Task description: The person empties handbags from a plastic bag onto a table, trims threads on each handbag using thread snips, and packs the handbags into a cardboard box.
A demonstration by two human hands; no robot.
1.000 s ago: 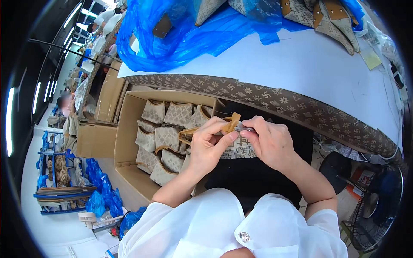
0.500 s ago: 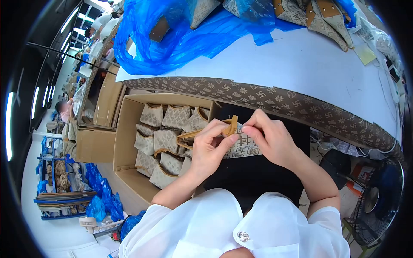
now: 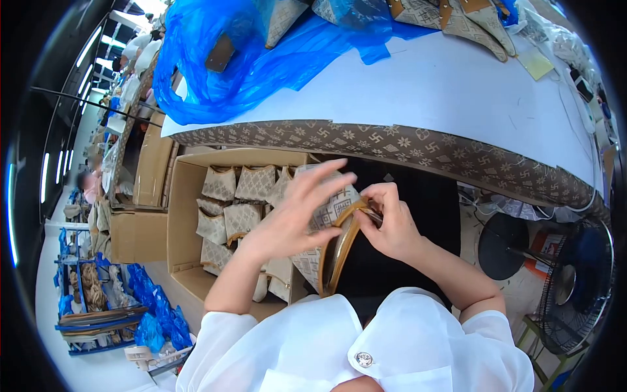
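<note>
A beige patterned shoe upper (image 3: 308,264) with tan edge binding is held in front of my body, its opening turned toward me. My right hand (image 3: 395,228) pinches the upper's bound edge between thumb and fingers. Over the upper's left side is my left hand (image 3: 294,212), with its fingers spread and its thumb near the tan edge. I cannot tell whether that thumb touches it. Just left of my hands, a cardboard box (image 3: 181,222) holds several similar shoe uppers (image 3: 219,184) in rows.
Above the box is a white-topped table (image 3: 450,85) with a patterned edge strip. Blue plastic bags (image 3: 202,78) and more pointed uppers (image 3: 480,29) lie on it. A black fan (image 3: 568,284) stands at right. Another carton (image 3: 137,238) and a loaded rack (image 3: 91,287) are at left.
My left hand has let go of the tan edge and spread its fingers. The upper has turned, so its opening now faces me; my right hand still pinches it.
</note>
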